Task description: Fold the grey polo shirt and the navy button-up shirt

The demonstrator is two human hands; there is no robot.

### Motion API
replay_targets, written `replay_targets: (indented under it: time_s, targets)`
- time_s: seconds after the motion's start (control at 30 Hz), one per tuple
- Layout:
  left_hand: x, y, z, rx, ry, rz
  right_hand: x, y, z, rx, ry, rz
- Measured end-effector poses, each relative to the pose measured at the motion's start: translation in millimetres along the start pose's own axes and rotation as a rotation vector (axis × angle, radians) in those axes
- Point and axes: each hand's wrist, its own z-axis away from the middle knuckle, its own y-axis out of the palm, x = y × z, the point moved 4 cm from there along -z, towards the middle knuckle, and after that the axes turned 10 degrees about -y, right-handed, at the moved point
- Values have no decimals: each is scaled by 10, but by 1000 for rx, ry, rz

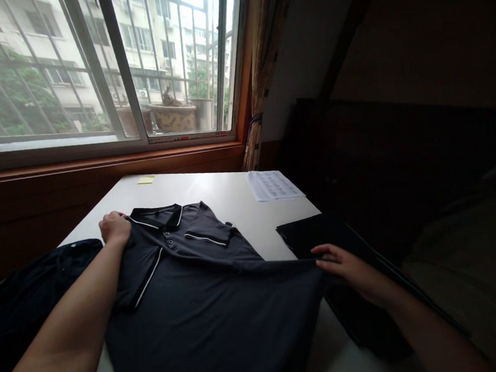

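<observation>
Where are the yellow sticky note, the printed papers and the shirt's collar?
Yellow sticky note (145, 180): head view, middle of its face.
Printed papers (274, 185): head view, middle of the top sheet.
Collar (174, 216): head view, its dark right-hand flap.

Yellow note (145, 180), printed sheets (274, 185)

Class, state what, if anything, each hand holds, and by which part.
A dark polo shirt: the left hand grips its shoulder beside the collar, the right hand its side edge.
</observation>
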Motion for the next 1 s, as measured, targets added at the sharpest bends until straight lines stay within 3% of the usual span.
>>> replay_targets:
  time_s: [0.13,0.27,0.33,0.4,0.47,0.57,0.67,0.83,0.93,1.0]
  targets:
    - [-80,-145,102,0,89,22,-40,-122,-330,-179,-45,-143]
    - [-265,-323,474,27,346,74,-42,-209,-582,-293,-97,-158]
    - [-346,-456,849,146,595,129,-30,-237,-685,-345,-127,-170]
    - [-380,-648,1406,393,996,215,-26,-243,-761,-385,-146,-178]
    - [-281,-868,1988,634,1229,186,-42,-215,-796,-403,-149,-178]
    - [-47,-1151,2680,801,1264,125,-111,-121,-773,-378,-137,-182]
    - [121,-1258,3107,736,1297,111,-232,-15,-712,-315,-82,-152]
    - [145,-1142,3352,486,1404,108,-358,97,-662,-228,-125,74]
    - [51,-1116,3458,506,1431,50,-314,163,-592,-268,-239,207]
    - [-23,-1157,3579,608,1456,48,-263,214,-483,-330,-301,222]
